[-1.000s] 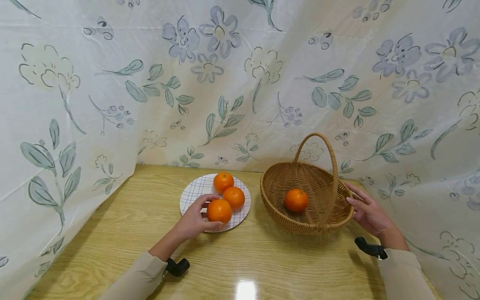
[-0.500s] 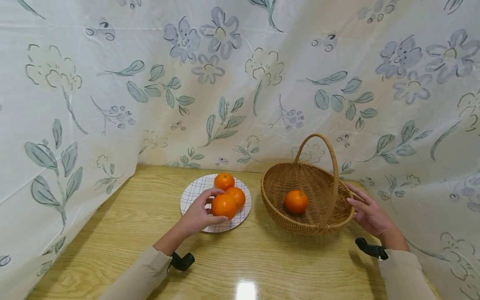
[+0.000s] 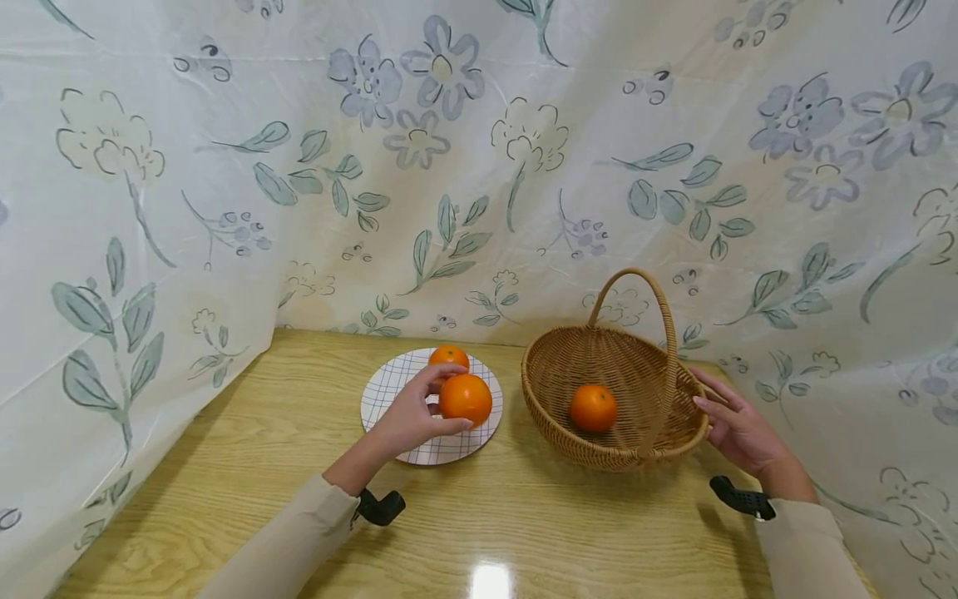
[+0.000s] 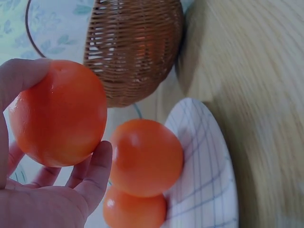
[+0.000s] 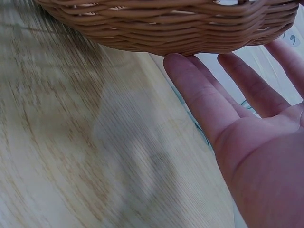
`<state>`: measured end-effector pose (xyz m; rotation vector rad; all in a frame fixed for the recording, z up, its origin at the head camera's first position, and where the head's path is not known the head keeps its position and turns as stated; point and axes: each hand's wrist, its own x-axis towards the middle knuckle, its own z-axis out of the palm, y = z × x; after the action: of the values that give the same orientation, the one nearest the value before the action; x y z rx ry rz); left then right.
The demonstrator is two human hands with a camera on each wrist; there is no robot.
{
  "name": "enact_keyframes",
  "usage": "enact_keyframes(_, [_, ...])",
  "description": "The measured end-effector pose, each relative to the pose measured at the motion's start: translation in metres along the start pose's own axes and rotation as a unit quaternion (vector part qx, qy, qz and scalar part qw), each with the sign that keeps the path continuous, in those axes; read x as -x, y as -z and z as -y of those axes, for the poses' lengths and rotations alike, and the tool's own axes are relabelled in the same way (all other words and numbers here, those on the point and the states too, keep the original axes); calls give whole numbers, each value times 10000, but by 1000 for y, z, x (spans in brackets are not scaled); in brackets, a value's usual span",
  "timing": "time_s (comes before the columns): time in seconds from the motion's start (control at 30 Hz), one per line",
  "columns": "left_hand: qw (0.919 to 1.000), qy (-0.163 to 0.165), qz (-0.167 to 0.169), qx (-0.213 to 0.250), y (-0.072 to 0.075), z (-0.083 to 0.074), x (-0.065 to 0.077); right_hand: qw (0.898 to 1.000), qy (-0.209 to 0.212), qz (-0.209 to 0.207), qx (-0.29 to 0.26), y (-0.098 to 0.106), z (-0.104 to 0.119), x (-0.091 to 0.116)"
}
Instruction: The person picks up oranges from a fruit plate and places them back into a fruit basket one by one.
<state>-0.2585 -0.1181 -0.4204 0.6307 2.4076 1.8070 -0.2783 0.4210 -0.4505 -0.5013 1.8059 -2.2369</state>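
My left hand (image 3: 410,416) grips a smooth orange (image 3: 466,401) between thumb and fingers, raised over a white checked plate (image 3: 380,399). The left wrist view shows two more fruits on that plate, a nearer orange (image 4: 147,159) and another orange (image 4: 133,209) partly behind it. In the head view the held fruit covers most of one of them. A wicker basket (image 3: 572,449) with a tall arched handle stands to the right, with one orange (image 3: 594,408) inside. At its right side my right hand (image 3: 737,424) touches the outer wall with extended fingers (image 5: 199,90).
A pale wooden table (image 3: 524,524) lies under everything. Floral cloth (image 3: 464,183) hangs behind the plate and basket and down both sides. The basket's handle (image 3: 664,333) rises above its rim. Both wrists carry small black devices (image 3: 380,507).
My left hand has lifted the orange and carried it right and slightly away from me, across the plate. The right hand has stayed at the basket, which stands where it was.
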Motion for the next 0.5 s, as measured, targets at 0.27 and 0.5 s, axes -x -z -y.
enact_keyframes(0.27, [9999, -77, 48, 123, -9, -9, -7, 10000, 17, 61, -31, 2, -2, 1])
enact_keyframes(0.5, [9999, -75, 32, 149, -15, -14, -14, 10000, 30, 18, 18, 2, -2, 0])
